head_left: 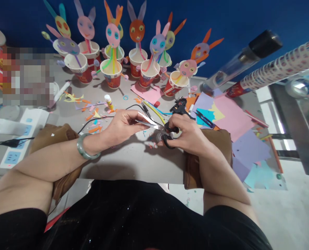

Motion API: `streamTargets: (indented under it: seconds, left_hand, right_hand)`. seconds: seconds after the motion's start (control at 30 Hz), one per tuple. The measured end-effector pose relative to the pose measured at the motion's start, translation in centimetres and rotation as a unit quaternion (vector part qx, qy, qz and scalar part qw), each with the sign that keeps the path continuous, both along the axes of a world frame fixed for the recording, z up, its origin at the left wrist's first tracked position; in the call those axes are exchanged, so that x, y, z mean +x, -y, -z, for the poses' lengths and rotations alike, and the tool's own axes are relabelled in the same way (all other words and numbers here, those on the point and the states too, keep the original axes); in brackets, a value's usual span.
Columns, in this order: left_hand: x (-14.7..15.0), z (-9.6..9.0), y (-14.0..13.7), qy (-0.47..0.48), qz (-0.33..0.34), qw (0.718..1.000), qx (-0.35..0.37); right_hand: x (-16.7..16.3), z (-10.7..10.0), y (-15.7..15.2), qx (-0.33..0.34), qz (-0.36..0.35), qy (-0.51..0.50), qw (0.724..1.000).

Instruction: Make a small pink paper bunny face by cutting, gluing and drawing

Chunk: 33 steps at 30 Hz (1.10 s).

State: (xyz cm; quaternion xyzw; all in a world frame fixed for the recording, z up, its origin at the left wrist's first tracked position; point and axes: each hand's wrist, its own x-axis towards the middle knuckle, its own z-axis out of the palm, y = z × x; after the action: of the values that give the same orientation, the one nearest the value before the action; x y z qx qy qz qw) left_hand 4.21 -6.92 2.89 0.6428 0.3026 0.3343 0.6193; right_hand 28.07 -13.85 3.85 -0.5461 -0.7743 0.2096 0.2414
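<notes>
My left hand (121,126), wearing a jade-coloured bangle (88,147) at the wrist, pinches a small pale piece of paper (147,119) between thumb and fingers. From the right, scissors (159,127) with black handles reach toward it. Their blades lie along the paper near my left fingertips; whether they are cutting into it I cannot tell. My right hand (189,133) has its fingers in the handle loops. Below the scissors sits a small round greyish object (158,136), partly hidden. Tiny paper scraps (151,144) lie on the table under both hands.
Several red paper cups (112,78) with paper rabbit heads stand along the back. A glue stick (108,101), a black glue gun (180,107) and cord lie ahead. Coloured paper sheets (233,114) cover the right. A power strip (21,133) lies left; brown cushions (52,139) support the forearms.
</notes>
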Motion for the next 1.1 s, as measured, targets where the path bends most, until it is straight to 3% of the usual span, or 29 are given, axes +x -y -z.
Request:
streamTargets:
  seconds: [0.87,0.97,1.1]
  left_hand:
    - [0.30,0.33,0.22,0.043,0.004,0.998,-0.047]
    - [0.33,-0.01,0.29,0.046,-0.007,0.996,-0.073]
    - [0.17,-0.11,0.17,0.009,-0.021,0.996,-0.091]
  right_hand:
    - [0.07,0.88,-0.15,0.029,0.008,-0.032,0.999]
    - [0.15,0.82,-0.34,0.027,0.022,-0.066,0.997]
    - [0.18,0.52,-0.50,-0.004,0.065,-0.186,0.980]
